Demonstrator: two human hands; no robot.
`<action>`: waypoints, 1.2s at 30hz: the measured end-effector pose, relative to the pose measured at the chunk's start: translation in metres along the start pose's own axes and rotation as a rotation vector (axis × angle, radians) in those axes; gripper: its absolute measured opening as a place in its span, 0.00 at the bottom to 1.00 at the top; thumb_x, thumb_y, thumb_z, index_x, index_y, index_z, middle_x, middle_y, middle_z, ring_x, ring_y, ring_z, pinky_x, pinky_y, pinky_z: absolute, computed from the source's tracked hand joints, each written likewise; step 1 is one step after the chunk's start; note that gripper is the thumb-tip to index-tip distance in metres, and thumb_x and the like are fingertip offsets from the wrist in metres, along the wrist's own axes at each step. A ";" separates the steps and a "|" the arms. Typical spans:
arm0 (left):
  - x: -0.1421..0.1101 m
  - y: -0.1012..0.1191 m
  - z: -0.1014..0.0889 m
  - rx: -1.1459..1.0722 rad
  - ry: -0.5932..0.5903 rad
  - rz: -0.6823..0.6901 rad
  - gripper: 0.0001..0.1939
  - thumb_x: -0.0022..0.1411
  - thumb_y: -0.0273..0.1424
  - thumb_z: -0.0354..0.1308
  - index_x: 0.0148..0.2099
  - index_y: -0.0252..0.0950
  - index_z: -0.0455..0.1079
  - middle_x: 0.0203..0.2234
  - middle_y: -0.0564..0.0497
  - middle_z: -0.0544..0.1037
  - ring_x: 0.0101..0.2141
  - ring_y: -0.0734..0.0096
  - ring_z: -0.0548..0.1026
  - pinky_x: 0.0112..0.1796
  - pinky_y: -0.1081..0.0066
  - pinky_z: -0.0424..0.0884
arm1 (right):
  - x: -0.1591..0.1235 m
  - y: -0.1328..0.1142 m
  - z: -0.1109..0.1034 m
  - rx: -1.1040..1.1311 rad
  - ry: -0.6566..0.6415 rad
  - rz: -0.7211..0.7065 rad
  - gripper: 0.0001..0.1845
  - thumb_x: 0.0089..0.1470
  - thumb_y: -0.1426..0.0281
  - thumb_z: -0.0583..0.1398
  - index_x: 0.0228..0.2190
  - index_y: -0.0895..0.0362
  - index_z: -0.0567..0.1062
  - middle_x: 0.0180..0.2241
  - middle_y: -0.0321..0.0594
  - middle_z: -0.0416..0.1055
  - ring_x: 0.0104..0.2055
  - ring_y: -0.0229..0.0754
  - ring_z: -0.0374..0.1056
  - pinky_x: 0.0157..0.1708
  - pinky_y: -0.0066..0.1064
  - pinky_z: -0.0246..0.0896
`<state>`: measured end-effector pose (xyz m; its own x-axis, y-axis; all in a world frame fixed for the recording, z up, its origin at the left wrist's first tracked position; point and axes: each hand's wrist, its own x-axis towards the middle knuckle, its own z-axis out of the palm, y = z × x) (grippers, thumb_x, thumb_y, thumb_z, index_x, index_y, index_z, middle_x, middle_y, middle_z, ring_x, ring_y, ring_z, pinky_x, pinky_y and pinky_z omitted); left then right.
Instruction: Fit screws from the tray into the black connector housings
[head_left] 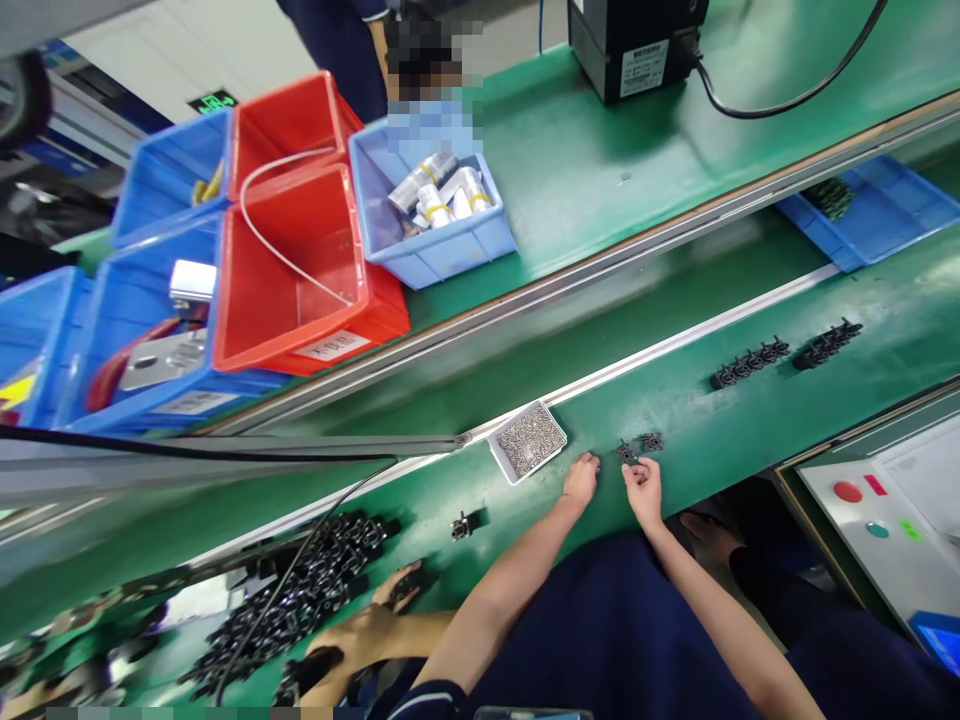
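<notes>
My left hand (581,478) rests on the green bench with its fingers curled together, just right of a small white tray (529,441) of tiny metal screws. My right hand (643,484) pinches a small black plastic part (626,454) at its fingertips. A second black part (652,441) lies just beyond it on the bench. Whether the left fingers hold a screw is too small to tell.
Two rows of black parts (750,361) (827,343) lie further right. A co-worker's hands (375,630) work in a pile of black parts (300,595) at left. Red bins (292,270) and blue bins (431,205) stand across the conveyor rail. A control panel (877,500) sits at right.
</notes>
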<state>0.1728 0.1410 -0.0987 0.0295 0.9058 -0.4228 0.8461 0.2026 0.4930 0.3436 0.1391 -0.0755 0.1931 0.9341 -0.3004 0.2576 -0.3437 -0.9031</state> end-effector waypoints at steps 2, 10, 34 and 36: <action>-0.001 0.001 -0.001 0.004 0.021 -0.013 0.13 0.66 0.21 0.47 0.40 0.36 0.72 0.41 0.43 0.74 0.45 0.62 0.72 0.47 0.66 0.68 | 0.001 -0.003 -0.007 -0.139 -0.020 -0.070 0.37 0.55 0.48 0.61 0.57 0.57 0.61 0.39 0.43 0.74 0.28 0.39 0.68 0.32 0.32 0.67; -0.001 0.015 -0.019 -0.507 0.216 -0.029 0.08 0.66 0.27 0.52 0.40 0.38 0.73 0.36 0.47 0.78 0.39 0.66 0.76 0.46 0.65 0.72 | 0.019 -0.009 -0.013 -0.728 -0.086 -0.298 0.26 0.60 0.53 0.56 0.52 0.57 0.69 0.45 0.47 0.72 0.36 0.43 0.69 0.40 0.35 0.64; 0.025 0.045 -0.006 -0.914 0.260 -0.078 0.12 0.62 0.30 0.61 0.47 0.34 0.78 0.41 0.43 0.83 0.41 0.65 0.81 0.49 0.60 0.78 | 0.021 -0.016 -0.009 -0.800 -0.093 -0.270 0.21 0.57 0.58 0.60 0.47 0.58 0.71 0.34 0.42 0.75 0.36 0.45 0.70 0.41 0.33 0.58; 0.030 0.047 -0.003 -0.951 0.270 -0.134 0.14 0.60 0.29 0.63 0.48 0.33 0.77 0.40 0.43 0.83 0.40 0.66 0.81 0.49 0.61 0.78 | 0.022 -0.016 -0.010 -0.807 -0.096 -0.274 0.21 0.57 0.58 0.60 0.47 0.58 0.71 0.34 0.42 0.75 0.36 0.45 0.70 0.41 0.33 0.58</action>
<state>0.2121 0.1785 -0.0854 -0.2569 0.8842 -0.3902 0.0525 0.4159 0.9079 0.3529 0.1636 -0.0647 -0.0459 0.9859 -0.1608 0.8854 -0.0344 -0.4636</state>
